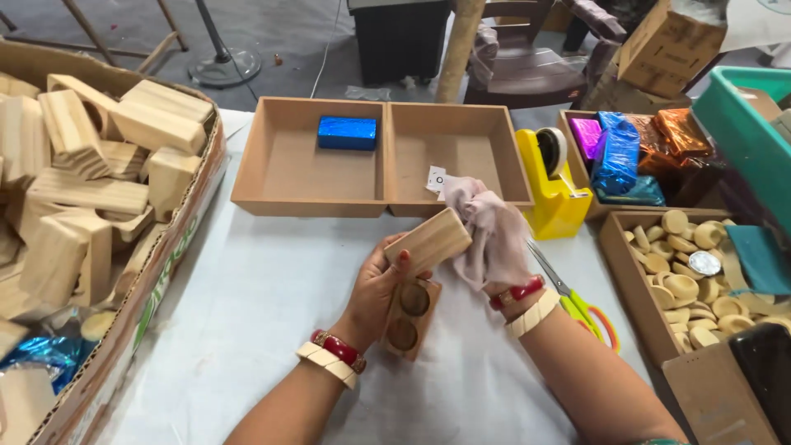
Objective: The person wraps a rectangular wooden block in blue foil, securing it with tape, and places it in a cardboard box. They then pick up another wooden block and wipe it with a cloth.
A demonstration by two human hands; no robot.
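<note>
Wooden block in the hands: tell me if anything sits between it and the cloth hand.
Nothing visible does. The left hand holds the wooden block by its lower end, and the right hand, wrapped in a pinkish cloth, presses directly against the block's upper right end.

White-covered table (247,313) carries plenty: twin wooden trays (383,206) at twelve o'clock, yellow tape dispenser (554,202) at one, scissors (568,297) at three, cardboard box of wood blocks (156,272) at nine.
</note>
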